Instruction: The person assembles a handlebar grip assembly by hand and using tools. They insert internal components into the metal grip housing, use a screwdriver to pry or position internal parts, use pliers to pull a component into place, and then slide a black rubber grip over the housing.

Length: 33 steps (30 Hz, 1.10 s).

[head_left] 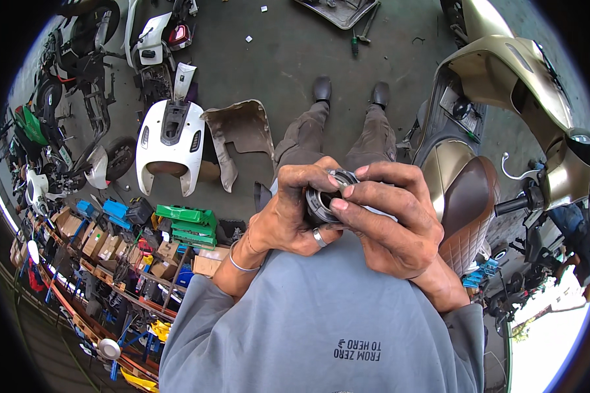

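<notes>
Close in front of my chest, my left hand (295, 209) is wrapped round a dark, hollow, ring-shaped metal part (318, 207). Its thumb and fingers grip the part's side. From the right, my right hand (400, 219) is closed, with its fingertips pressed together at the part's upper right edge. A silvery rounded piece (343, 177) shows between both hands' fingertips; whether it belongs to the same part I cannot tell. Dark grime covers my fingers. The far side of the part is hidden by my hands.
To the right stands a gold scooter (452, 164) with a brown seat (472, 209). White scooter bodywork (170, 147) and a loose brown panel (246, 131) lie at left. Shelves with boxes and green bins (187, 226) line the lower left. A tray (341, 10) and screwdriver (354, 44) lie ahead.
</notes>
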Tool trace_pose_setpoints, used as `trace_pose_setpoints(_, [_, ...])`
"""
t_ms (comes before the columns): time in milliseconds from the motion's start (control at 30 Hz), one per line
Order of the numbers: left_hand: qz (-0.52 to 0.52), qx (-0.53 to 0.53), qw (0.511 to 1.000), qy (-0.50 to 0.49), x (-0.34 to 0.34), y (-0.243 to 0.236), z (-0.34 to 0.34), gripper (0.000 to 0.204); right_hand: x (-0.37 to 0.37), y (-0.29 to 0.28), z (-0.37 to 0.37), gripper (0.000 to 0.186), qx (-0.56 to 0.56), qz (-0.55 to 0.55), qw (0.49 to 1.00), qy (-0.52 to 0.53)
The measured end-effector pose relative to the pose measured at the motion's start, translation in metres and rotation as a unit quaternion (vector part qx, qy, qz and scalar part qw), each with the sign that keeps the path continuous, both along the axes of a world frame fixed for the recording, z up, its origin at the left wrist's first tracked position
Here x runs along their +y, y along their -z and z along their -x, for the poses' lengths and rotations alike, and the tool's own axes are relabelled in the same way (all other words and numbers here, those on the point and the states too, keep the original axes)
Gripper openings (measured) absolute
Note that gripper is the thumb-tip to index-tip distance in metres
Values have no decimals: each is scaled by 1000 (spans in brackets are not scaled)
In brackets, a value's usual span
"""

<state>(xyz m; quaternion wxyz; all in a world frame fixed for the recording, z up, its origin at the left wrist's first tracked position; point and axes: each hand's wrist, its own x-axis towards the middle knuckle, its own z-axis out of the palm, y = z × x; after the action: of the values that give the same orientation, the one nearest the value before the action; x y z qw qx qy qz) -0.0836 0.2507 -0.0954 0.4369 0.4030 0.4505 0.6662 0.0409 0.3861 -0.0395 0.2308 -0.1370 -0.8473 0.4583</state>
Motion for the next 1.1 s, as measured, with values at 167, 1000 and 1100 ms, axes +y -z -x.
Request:
trace_pose_setpoints(167, [18,16,1000,-11,-8,8,-5,69,5,3,1,48,-41,-17,998,-38])
trace_pose_setpoints(1000, [90,261,960,41,7,-14,22,67,7,-30,-11,55,-142,13,984,-109])
trace_pose_setpoints(1100, [114,232,965,46,3,-14,19,63,9,-26,-11,59,-150,32,981,-118])
